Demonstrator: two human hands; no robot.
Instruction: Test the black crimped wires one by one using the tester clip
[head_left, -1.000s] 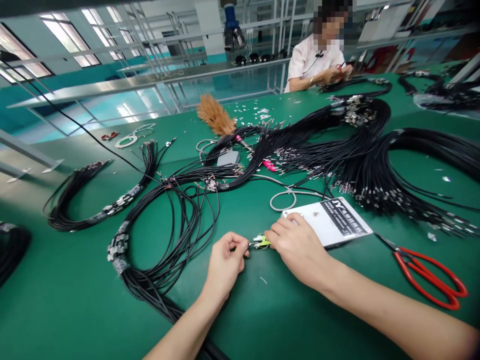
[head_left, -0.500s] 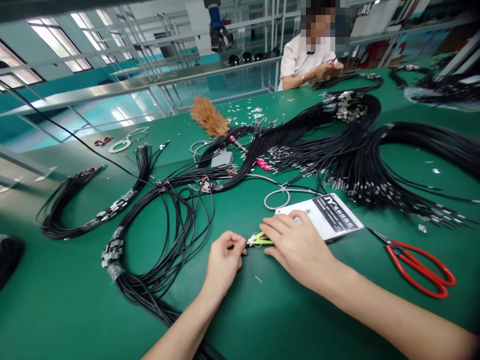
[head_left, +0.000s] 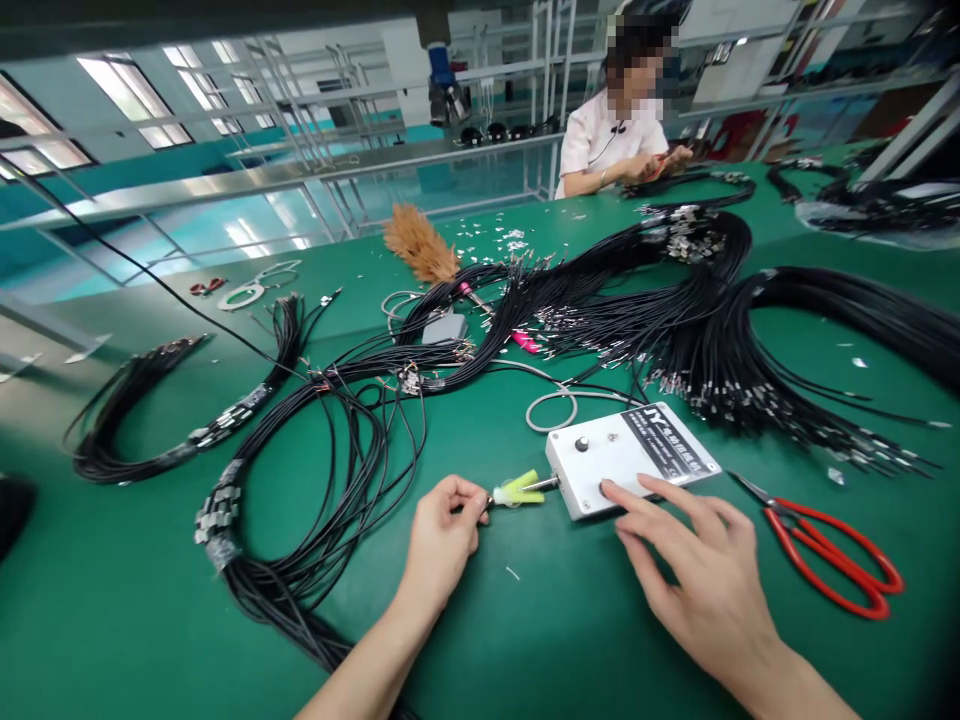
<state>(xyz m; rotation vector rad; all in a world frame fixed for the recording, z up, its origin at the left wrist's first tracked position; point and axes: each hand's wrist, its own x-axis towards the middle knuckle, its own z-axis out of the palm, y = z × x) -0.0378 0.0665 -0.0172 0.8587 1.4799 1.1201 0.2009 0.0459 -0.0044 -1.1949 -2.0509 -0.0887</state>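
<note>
At the lower centre, our left hand (head_left: pixel 442 535) pinches a cable end at the yellow-green clip (head_left: pixel 517 490) of the white box (head_left: pixel 630 460). Our right hand (head_left: pixel 701 570) has fingers apart, one fingertip on the box. Many black cables (head_left: pixel 675 320) lie above, probably still waiting.

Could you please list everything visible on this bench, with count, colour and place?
table: one, green, fills the view
cable bundles: several, black with metal ends, left, centre and right
control box: one, white with black label, front centre
yellow-green connector: one, at the box's left side
scissors: one, red handles, right of the box
duster: one, brown, far centre
grey cord: one, looped behind the box
co-worker: one, white top, far side
left hand: pinching a cable end at the connector
right hand: fingertip on the box's near edge
</note>
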